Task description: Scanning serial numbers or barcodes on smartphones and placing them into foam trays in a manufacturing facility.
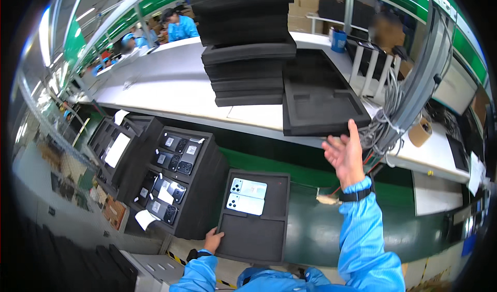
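Observation:
My left hand (213, 240) grips the lower left edge of a black foam tray (251, 243), its thumb resting on the rim. Two light blue smartphones (246, 205) lie side by side in the tray's upper compartment; the lower compartment shows bare foam. My right hand (346, 157) is raised with its fingers apart and nothing in it. Just beyond its fingertips, the front corner of another black foam tray (323, 108) overhangs the white bench.
A tall stack of black foam trays (248, 59) stands on the white bench (155, 87). Left of my tray, a stack of foam trays (199, 188) has several dark phones on top. Bundled grey cables (385, 121) hang beside a metal post (419, 69). Other people work beyond.

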The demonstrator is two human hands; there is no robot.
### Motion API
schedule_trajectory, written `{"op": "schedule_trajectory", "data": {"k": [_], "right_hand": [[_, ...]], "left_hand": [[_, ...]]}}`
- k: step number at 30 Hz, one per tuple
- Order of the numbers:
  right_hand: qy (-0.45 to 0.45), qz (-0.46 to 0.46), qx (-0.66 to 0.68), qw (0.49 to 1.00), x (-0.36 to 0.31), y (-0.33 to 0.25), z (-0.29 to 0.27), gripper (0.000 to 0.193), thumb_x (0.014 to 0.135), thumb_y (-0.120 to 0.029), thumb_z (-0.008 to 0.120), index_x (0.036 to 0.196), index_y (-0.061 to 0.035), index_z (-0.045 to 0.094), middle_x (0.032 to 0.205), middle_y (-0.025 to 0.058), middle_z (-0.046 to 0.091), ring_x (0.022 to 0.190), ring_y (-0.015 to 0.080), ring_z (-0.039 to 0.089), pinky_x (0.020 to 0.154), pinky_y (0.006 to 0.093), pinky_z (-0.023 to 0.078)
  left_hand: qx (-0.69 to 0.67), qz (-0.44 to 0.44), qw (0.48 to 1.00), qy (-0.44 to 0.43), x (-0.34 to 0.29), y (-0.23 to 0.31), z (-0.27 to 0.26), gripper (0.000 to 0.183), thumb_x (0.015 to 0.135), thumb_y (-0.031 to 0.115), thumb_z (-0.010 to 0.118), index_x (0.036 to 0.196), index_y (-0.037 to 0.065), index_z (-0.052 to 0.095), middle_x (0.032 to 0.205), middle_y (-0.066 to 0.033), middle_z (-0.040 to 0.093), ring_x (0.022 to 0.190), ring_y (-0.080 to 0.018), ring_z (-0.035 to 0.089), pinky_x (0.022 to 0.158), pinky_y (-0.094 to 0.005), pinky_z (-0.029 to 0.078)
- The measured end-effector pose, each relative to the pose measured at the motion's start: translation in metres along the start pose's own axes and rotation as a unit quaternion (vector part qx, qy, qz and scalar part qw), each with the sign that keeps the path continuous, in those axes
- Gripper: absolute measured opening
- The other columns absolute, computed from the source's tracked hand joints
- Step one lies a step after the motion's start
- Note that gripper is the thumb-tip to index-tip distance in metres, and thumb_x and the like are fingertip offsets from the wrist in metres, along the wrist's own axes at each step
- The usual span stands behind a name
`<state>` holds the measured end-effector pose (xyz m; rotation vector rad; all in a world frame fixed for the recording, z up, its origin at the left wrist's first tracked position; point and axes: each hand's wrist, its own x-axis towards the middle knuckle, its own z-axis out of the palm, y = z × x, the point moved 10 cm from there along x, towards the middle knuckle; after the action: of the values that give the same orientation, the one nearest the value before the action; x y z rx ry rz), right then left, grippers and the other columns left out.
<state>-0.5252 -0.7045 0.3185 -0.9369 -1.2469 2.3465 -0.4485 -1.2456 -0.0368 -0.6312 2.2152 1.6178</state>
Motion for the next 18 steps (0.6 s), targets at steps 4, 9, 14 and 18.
{"op": "schedule_trajectory", "data": {"k": [4,9,14,18], "right_hand": [[0.024,-0.086,-0.046,0.995,0.001,-0.013,0.016,0.072,0.082,-0.052,0.074,0.125,0.0026,0.054,0.104,0.0139,0.066,0.076,0.0202,0.067,0.063,0.0312,0.046],[0.087,-0.086,-0.081,0.989,0.014,-0.013,0.041,0.090,0.078,-0.059,0.077,0.132,0.0072,0.049,0.109,0.0172,0.059,0.082,0.0251,0.069,0.059,0.0327,0.048],[0.286,-0.099,-0.086,0.949,0.011,-0.029,0.044,0.063,0.081,-0.034,0.073,0.122,0.0102,0.057,0.130,0.0188,0.053,0.109,0.0357,0.060,0.073,0.0415,0.061],[0.084,-0.218,-0.773,0.590,0.044,-0.042,0.107,0.062,0.072,-0.028,0.085,0.123,-0.0040,0.057,0.119,0.0210,0.063,0.109,0.0406,0.064,0.093,0.0450,0.054]], "left_hand": [[0.116,0.057,0.991,-0.033,-0.017,0.026,0.020,0.064,0.081,0.019,0.070,0.137,-0.006,0.051,0.128,-0.0304,0.059,0.119,-0.0447,0.056,0.105,-0.0450,0.043],[0.153,0.142,0.975,0.074,-0.078,0.057,0.005,0.064,0.080,0.014,0.069,0.137,-0.004,0.045,0.134,-0.0280,0.047,0.127,-0.0451,0.045,0.109,-0.0485,0.036],[0.167,0.174,0.970,0.028,-0.075,0.054,0.019,0.069,0.078,0.011,0.069,0.139,-0.001,0.039,0.134,-0.0291,0.044,0.125,-0.0469,0.043,0.109,-0.0516,0.035],[0.170,0.150,0.974,-0.007,-0.065,0.050,-0.005,0.071,0.077,0.010,0.069,0.140,0.002,0.037,0.134,-0.0287,0.046,0.126,-0.0466,0.043,0.108,-0.0517,0.035]]}}
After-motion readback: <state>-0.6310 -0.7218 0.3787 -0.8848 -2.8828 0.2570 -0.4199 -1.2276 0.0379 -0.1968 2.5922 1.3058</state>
